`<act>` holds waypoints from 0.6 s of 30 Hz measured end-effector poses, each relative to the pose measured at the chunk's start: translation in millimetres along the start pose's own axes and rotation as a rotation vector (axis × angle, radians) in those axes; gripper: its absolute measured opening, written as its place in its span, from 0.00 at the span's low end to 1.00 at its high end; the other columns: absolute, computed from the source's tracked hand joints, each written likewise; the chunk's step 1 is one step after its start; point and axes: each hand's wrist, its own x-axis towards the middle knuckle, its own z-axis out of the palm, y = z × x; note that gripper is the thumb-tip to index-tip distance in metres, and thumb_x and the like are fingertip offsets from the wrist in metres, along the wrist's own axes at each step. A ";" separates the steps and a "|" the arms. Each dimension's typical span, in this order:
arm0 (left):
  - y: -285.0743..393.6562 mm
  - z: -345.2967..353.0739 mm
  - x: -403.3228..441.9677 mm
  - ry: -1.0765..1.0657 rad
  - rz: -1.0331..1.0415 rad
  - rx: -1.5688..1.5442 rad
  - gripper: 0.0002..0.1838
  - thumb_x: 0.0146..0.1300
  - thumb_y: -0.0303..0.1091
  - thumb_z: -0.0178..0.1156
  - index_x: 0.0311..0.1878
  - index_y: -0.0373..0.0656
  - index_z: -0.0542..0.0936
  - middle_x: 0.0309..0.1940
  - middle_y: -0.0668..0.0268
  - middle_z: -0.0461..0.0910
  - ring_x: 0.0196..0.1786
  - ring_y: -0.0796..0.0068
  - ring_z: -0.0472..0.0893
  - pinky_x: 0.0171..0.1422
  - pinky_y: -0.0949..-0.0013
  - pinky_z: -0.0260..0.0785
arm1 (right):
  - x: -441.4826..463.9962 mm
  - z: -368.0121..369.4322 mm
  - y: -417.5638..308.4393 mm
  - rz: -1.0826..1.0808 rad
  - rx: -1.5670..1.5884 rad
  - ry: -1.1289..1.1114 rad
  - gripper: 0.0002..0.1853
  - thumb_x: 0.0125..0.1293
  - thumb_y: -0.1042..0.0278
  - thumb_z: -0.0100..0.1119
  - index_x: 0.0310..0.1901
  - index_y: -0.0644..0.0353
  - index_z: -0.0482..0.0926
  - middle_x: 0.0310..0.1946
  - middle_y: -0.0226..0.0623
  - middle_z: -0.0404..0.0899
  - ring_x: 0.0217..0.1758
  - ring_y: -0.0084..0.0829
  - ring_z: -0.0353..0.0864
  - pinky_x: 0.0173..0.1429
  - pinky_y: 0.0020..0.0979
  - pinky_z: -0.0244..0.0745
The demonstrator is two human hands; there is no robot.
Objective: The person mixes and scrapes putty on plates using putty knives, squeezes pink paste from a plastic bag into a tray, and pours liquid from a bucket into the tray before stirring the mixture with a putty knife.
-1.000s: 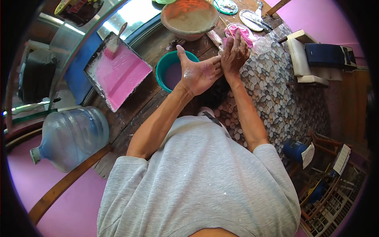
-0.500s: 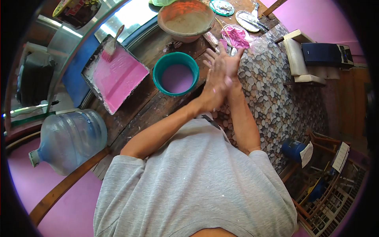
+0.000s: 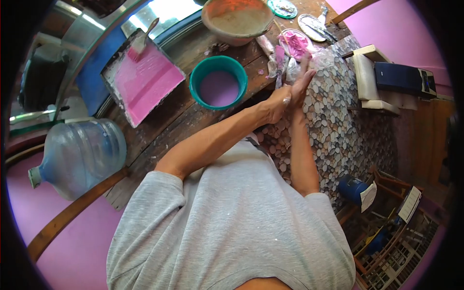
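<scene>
My left hand (image 3: 278,105) is closed around the near side of my right hand, with a pale smear on it; part of its fingers is hidden. Stretched out and pointing away, the fingers of my right hand (image 3: 302,84) hold nothing. Both hands are over the pebble-patterned floor, by the edge of the wooden table (image 3: 169,126). Left of them on the table is a teal bucket (image 3: 194,86) with pinkish-purple liquid inside. A pink-stained putty knife (image 3: 279,60) and plastic wrappings (image 3: 293,69) lie just beyond the hands, near a plate of crumpled pink material (image 3: 296,43).
A tray of pink paint (image 3: 145,89) with a brush (image 3: 139,44) stands at the left. A big basin (image 3: 237,21) and white-smeared plates (image 3: 311,27) are farther back. A water jug (image 3: 87,154) is at lower left, a cushioned chair (image 3: 365,77) at right.
My hands have gone from palm against palm to my left hand wrapped round the side of my right. The left hand has come away from in front of the teal bucket.
</scene>
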 end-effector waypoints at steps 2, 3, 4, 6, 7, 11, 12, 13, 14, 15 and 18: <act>-16.6 -27.0 2.5 0.035 -0.085 -0.036 0.25 0.68 0.46 0.43 0.62 0.39 0.68 0.60 0.50 0.67 0.66 0.58 0.64 0.69 0.58 0.52 | 6.5 -21.1 26.5 0.145 -0.109 0.075 0.45 0.66 0.29 0.24 0.71 0.62 0.47 0.71 0.48 0.49 0.75 0.40 0.45 0.75 0.40 0.34; -22.6 -54.9 -7.7 -0.169 0.459 0.440 0.24 0.67 0.45 0.46 0.61 0.40 0.70 0.57 0.52 0.70 0.62 0.62 0.67 0.67 0.61 0.56 | 7.7 -30.0 40.8 0.232 -0.074 0.107 0.45 0.67 0.30 0.27 0.71 0.63 0.48 0.71 0.49 0.50 0.74 0.40 0.48 0.75 0.41 0.38; -23.5 -69.1 -23.7 -0.212 0.618 0.568 0.23 0.67 0.44 0.48 0.60 0.40 0.70 0.54 0.55 0.72 0.59 0.66 0.70 0.64 0.63 0.59 | 3.8 -34.0 49.7 0.191 -0.271 -0.053 0.39 0.68 0.37 0.36 0.68 0.64 0.55 0.67 0.49 0.58 0.69 0.42 0.58 0.71 0.39 0.49; -18.5 -89.0 -64.6 -0.183 0.591 0.452 0.23 0.66 0.43 0.51 0.58 0.39 0.72 0.48 0.59 0.76 0.53 0.70 0.75 0.58 0.66 0.66 | -9.0 -26.2 58.6 0.155 -0.457 -0.225 0.33 0.70 0.45 0.44 0.65 0.65 0.63 0.63 0.50 0.65 0.63 0.43 0.68 0.67 0.38 0.61; -12.8 -94.5 -89.6 -0.098 0.424 0.188 0.23 0.66 0.43 0.52 0.58 0.37 0.72 0.46 0.61 0.77 0.50 0.72 0.77 0.55 0.67 0.69 | -21.0 -12.9 61.1 0.422 -0.207 -0.216 0.31 0.67 0.45 0.51 0.61 0.64 0.67 0.56 0.48 0.70 0.56 0.40 0.73 0.63 0.38 0.65; -32.4 -172.3 -162.3 0.227 0.318 -0.223 0.21 0.67 0.42 0.53 0.55 0.34 0.72 0.40 0.65 0.78 0.41 0.75 0.79 0.47 0.72 0.73 | -44.4 34.1 62.3 0.727 0.065 -0.278 0.26 0.62 0.49 0.59 0.51 0.63 0.72 0.41 0.40 0.75 0.43 0.32 0.78 0.51 0.32 0.73; -51.5 -196.2 -171.8 0.356 0.360 -0.265 0.21 0.67 0.41 0.52 0.54 0.34 0.73 0.38 0.66 0.78 0.39 0.75 0.79 0.46 0.72 0.73 | -46.4 44.4 62.7 0.739 0.060 -0.297 0.24 0.62 0.50 0.61 0.48 0.63 0.72 0.37 0.37 0.76 0.39 0.29 0.78 0.46 0.30 0.75; -76.5 -224.0 -178.9 0.518 0.407 -0.296 0.21 0.65 0.44 0.54 0.52 0.36 0.74 0.38 0.66 0.79 0.38 0.76 0.79 0.43 0.73 0.73 | -46.3 48.2 69.9 0.732 0.015 -0.259 0.21 0.60 0.54 0.63 0.45 0.62 0.73 0.35 0.35 0.76 0.37 0.27 0.78 0.44 0.29 0.75; -101.9 -250.3 -184.9 0.674 0.452 -0.327 0.21 0.64 0.46 0.55 0.49 0.38 0.76 0.37 0.66 0.80 0.37 0.76 0.79 0.40 0.74 0.72 | -45.8 49.0 75.2 0.734 0.012 -0.282 0.21 0.60 0.54 0.63 0.45 0.62 0.73 0.35 0.35 0.76 0.37 0.27 0.78 0.44 0.29 0.75; -121.5 -271.0 -191.8 0.685 0.463 -0.341 0.21 0.64 0.46 0.55 0.49 0.38 0.76 0.37 0.66 0.80 0.37 0.76 0.79 0.40 0.74 0.72 | -44.9 47.9 79.0 0.732 0.036 -0.292 0.19 0.59 0.57 0.64 0.43 0.63 0.74 0.35 0.36 0.77 0.37 0.27 0.79 0.43 0.30 0.77; -165.1 -314.0 -207.7 1.006 0.362 -0.645 0.19 0.61 0.46 0.58 0.47 0.40 0.76 0.37 0.66 0.80 0.36 0.75 0.79 0.40 0.73 0.72 | -44.4 49.9 84.2 0.695 0.092 -0.309 0.13 0.57 0.64 0.63 0.38 0.62 0.74 0.32 0.34 0.79 0.35 0.25 0.80 0.39 0.29 0.78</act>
